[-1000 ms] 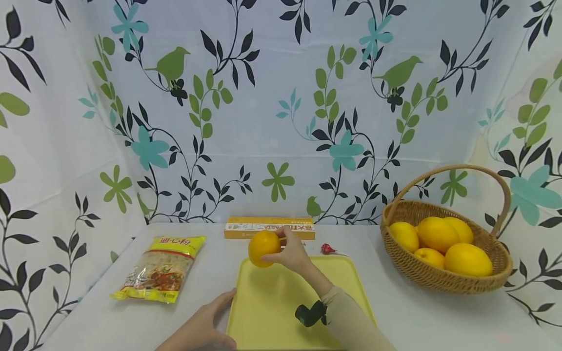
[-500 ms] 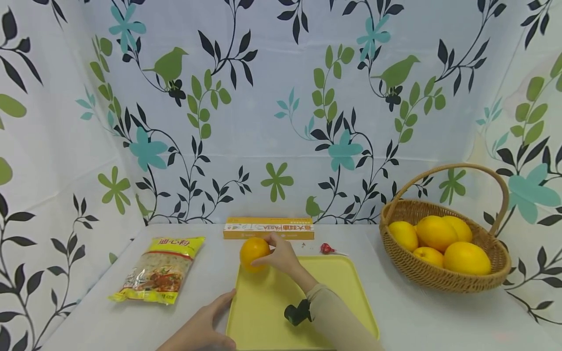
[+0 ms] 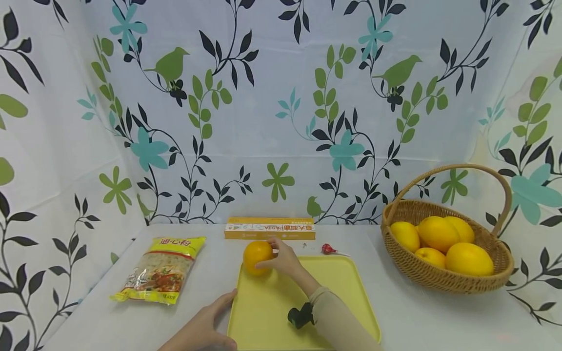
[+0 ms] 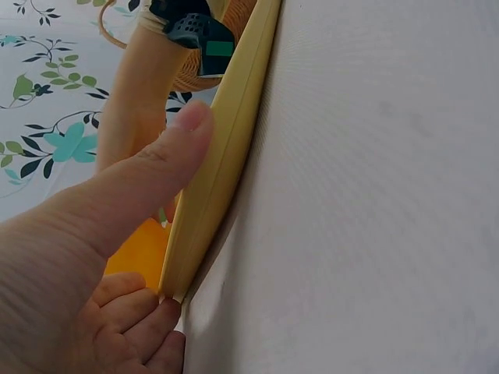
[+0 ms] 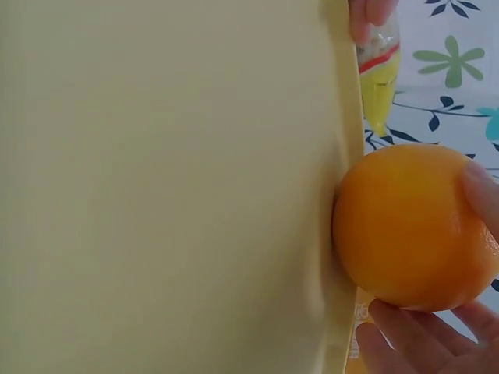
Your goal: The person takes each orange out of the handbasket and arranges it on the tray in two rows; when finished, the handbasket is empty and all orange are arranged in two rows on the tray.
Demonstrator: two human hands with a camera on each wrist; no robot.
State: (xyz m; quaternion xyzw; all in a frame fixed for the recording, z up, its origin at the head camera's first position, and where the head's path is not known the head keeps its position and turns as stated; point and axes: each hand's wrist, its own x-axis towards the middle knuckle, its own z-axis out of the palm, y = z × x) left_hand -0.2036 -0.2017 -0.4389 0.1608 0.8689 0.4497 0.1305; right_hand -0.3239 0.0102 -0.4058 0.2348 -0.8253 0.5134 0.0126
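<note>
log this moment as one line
right hand: grips orange | orange: at far left corner of tray | left hand: at tray's left edge

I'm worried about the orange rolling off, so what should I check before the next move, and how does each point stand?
1. Right-hand grip round the orange: ok, thumb and fingers on either side.
2. Orange over the tray's middle: not ok, it is at the far left corner.
3. Orange's weight resting on the tray: cannot tell.
4. Left-hand grip at the tray: ok, at its left edge.
5. Pasta bag clear of the tray: ok, lying apart to the left.
6. Basket clear of the tray: ok, standing apart to the right.
</note>
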